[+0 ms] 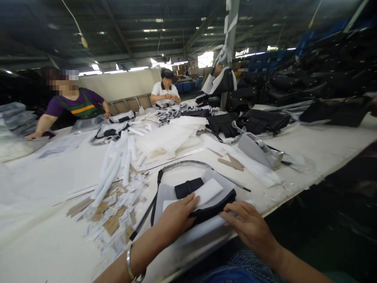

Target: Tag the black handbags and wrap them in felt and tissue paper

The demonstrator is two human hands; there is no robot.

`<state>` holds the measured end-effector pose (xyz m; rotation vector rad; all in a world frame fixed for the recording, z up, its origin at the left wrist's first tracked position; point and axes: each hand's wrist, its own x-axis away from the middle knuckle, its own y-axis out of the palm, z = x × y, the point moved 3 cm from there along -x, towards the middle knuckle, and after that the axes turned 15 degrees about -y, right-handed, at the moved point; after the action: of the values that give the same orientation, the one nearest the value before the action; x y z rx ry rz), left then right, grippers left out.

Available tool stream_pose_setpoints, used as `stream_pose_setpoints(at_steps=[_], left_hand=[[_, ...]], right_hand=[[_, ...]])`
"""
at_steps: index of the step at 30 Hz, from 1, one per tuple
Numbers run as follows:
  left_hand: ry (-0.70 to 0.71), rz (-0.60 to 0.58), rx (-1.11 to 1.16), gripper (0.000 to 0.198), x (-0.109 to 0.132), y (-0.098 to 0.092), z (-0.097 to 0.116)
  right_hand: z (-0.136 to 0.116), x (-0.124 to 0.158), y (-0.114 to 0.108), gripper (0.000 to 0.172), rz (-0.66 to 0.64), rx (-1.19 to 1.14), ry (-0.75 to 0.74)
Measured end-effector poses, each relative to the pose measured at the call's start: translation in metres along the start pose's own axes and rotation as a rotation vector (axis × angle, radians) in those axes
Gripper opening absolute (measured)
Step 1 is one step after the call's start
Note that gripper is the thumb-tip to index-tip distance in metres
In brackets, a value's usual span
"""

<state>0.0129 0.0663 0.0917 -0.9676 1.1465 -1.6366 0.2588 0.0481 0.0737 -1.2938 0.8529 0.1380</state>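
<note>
A black handbag (212, 210) lies on the table in front of me, partly covered by pale grey wrapping sheet. Its strap (182, 165), wrapped in clear film, arcs over the far side. On top of the bag are a black flap tab (188, 188) and a white foam strip (210, 192). My left hand (178, 214) is closed over the near-left side, fingers on the foam strip and thumb by the bag's black edge. My right hand (250, 226) pinches the near-right edge of the bag. A white sheet (203, 232) shows beneath the bag, below both hands.
White foam rolls (108, 177), paper tags and card scraps (114, 220) lie left of the bag. Foam sheets (173, 135) and black bags (263, 120) are farther back. Two co-workers, one in a purple top (96, 98), one in white (165, 91), are across the table (318, 153).
</note>
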Motion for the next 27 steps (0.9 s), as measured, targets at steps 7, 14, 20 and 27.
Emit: stream_pose_setpoints(at_steps=[7,14,20,27], left_hand=[[-0.024,0.022,-0.044,0.084,0.008,0.009,0.004],[0.036,0.228,-0.302,0.075,0.015,0.047,0.006],[0.031,0.348,-0.426,0.075,0.021,0.057,0.011],[-0.064,0.379,-0.368,0.049,0.0,0.047,0.052]], right_hand=[[-0.016,-0.006,0.03,0.03,0.177,0.085,0.069],[-0.006,-0.005,0.011,0.035,0.102,-0.068,-0.149],[0.033,-0.009,0.026,0.045,-0.114,0.011,-0.251],[0.033,0.006,0.047,0.043,0.036,-0.002,-0.159]])
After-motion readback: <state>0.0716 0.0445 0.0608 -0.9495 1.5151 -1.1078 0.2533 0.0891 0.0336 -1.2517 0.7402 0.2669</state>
